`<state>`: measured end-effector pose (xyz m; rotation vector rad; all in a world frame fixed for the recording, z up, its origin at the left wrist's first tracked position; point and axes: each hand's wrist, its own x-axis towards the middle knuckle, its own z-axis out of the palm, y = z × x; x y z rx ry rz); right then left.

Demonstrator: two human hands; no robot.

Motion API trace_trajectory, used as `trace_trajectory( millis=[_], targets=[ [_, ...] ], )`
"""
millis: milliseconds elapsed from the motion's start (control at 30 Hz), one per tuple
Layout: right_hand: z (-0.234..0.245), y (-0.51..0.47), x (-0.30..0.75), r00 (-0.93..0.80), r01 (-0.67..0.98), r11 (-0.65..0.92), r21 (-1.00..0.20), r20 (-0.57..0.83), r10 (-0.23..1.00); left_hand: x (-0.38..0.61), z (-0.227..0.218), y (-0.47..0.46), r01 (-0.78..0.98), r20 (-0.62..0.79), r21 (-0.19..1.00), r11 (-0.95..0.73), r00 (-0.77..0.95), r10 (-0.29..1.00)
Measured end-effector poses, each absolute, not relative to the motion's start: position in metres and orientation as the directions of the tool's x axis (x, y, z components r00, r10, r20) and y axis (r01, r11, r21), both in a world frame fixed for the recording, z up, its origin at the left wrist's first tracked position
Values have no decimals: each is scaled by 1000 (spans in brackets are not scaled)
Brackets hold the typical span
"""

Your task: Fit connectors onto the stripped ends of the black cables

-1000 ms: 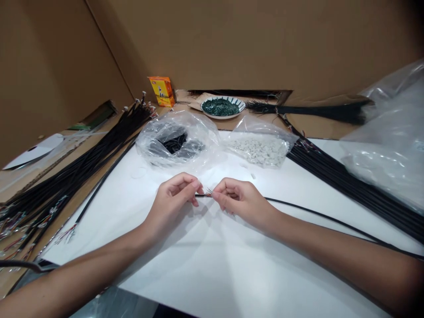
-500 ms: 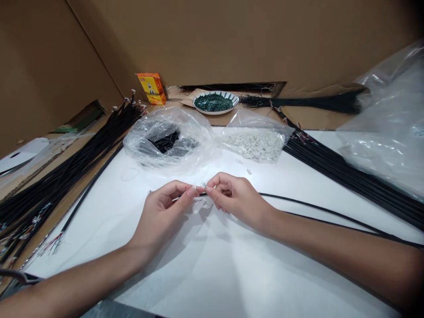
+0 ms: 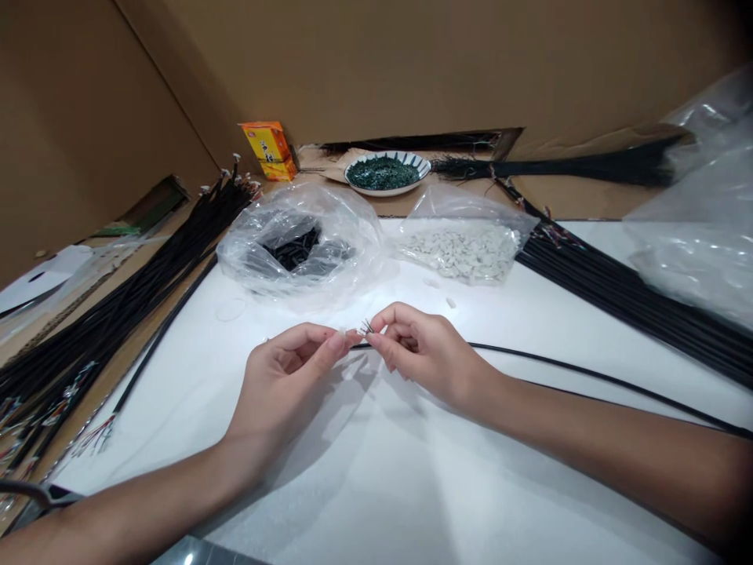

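Near the centre of the white foam sheet (image 3: 412, 486), the right hand (image 3: 427, 353) pinches a thin black cable (image 3: 558, 370) near its splayed bare wire tips (image 3: 367, 326). The curled left hand (image 3: 282, 380) sits just beside them, its grasp impossible to tell.

"What's different at the hands?"

"The left hand (image 3: 282, 380) has swung left and toward the near side, while its fingertips stay just beside the bare wire strands (image 3: 366, 326). Those strands now sit farther up in the view."

"And the right hand (image 3: 427, 353)?"

"Nearly the same spot, only slightly farther up."

"Has the rest of the bench shifted?"

"Only in the view, which has tipped down. The green-filled plate (image 3: 420, 170) and the clear bag of white pellets (image 3: 464, 251) ride higher. The black wire bundle (image 3: 588, 166) at far right rises too, and more of its tip now shows."
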<state>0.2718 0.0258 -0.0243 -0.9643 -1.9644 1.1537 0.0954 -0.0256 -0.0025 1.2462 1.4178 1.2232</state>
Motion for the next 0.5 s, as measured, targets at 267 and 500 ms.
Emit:
trace_trajectory(
  millis=[267,500],
  targets=[
    [-24,26,272,-546,259,348,-901,161,822,95,-4,-24,45,-54,997,59,-92,994],
    [-18,25,271,-534,248,329,-911,155,831,97,-2,-20,48,-74,996,77,-60,995]
  ],
)
